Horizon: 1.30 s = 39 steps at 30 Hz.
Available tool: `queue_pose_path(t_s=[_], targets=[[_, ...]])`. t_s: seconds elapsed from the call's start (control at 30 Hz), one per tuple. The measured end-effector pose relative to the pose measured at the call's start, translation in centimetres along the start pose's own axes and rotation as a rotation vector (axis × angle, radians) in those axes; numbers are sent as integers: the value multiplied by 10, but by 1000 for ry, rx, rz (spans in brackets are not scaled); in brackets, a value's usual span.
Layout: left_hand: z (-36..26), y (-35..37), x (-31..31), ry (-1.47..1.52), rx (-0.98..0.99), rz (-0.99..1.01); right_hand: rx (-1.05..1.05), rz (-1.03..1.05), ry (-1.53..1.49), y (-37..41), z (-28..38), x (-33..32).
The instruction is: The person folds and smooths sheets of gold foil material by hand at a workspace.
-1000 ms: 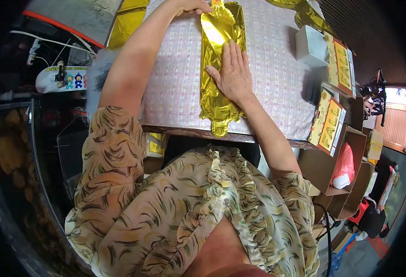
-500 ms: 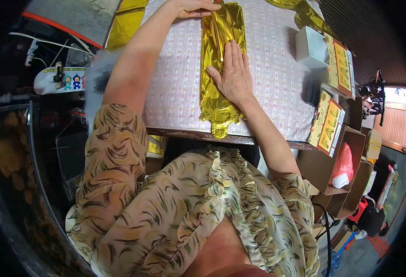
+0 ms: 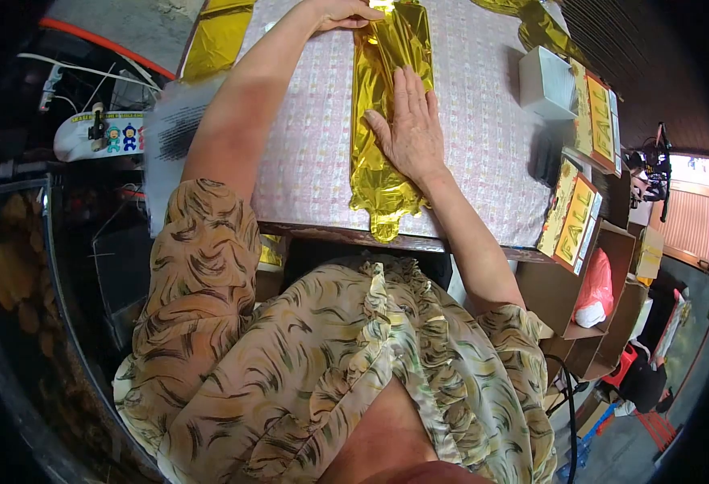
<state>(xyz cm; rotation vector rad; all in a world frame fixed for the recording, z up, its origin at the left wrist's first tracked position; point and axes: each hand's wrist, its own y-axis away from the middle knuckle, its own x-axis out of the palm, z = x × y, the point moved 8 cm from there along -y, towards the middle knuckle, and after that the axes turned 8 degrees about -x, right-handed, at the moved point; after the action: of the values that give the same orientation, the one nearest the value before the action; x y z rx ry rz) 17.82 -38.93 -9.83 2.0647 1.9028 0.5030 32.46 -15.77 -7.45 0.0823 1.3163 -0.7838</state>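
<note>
A long gold foil balloon (image 3: 375, 173), deflated, lies lengthwise on a table covered with a pink checked cloth (image 3: 314, 145). My right hand (image 3: 409, 129) lies flat on the middle of the foil, fingers together, pressing it down. My left hand (image 3: 342, 12) is at the far end near the top of the view, gripping the foil's left edge and folding it over toward the right. The balloon's tail hangs over the near table edge.
A white box (image 3: 544, 81) sits at the table's right side beside yellow "FALL" packets (image 3: 576, 218). Open cardboard boxes (image 3: 604, 290) stand below them. More gold foil (image 3: 213, 40) lies at the table's far left and far right corners.
My left hand has folded the far part of the foil inward, so the balloon's upper section is narrower and creased. My right hand has stayed pressed on the middle.
</note>
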Motion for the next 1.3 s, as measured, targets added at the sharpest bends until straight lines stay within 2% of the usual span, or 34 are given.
queue_pose_path(t_s=[0.07,0.13,0.17,0.23,0.37,0.43,0.47,0.53,0.57,0.6,0.67,0.7,0.77,0.8,0.87,1.0,1.07,1.13,1.2,1.27,1.3], targets=[[4,-2,-2,3,21,-21,-15,12,13,0,0,2],[-4,11,2,-8,96,-160,-31,24,26,-1,2,2],[-1,5,-2,-5,95,-161,-35,40,45,-1,3,2],[4,-10,-9,-223,150,-171,-39,63,62,0,4,4],[-6,0,-6,-427,254,-278,-60,79,87,0,5,6],[-18,1,6,-693,463,-274,-63,86,102,0,5,6],[-18,-3,5,-692,463,-271,-64,86,101,0,5,7],[-39,24,10,-955,601,-650,-60,87,99,0,5,7],[-50,62,25,-759,995,-811,-62,84,99,0,6,7],[-52,54,34,-756,994,-806,-64,82,98,1,5,6],[-54,39,73,-948,1222,-643,-62,84,105,1,5,6],[-53,43,81,-944,1219,-643,-66,86,110,0,6,6],[-34,32,105,-852,1020,-216,-66,96,115,0,7,6],[-34,32,106,-846,1018,-217,-64,98,121,-1,7,5],[-24,20,108,-909,837,-213,-61,101,115,0,6,6],[-22,27,105,-743,897,-241,-79,64,91,0,9,3],[-19,21,103,-737,853,-229,-94,107,90,0,11,2],[-19,22,105,-823,982,-252,-232,148,-8,1,24,0],[-14,19,103,-806,897,-243,-266,209,-42,4,29,-2],[-17,21,104,-848,932,-289,-461,340,-34,12,38,3],[-15,18,102,-841,876,-292,-523,364,-22,15,39,4]])
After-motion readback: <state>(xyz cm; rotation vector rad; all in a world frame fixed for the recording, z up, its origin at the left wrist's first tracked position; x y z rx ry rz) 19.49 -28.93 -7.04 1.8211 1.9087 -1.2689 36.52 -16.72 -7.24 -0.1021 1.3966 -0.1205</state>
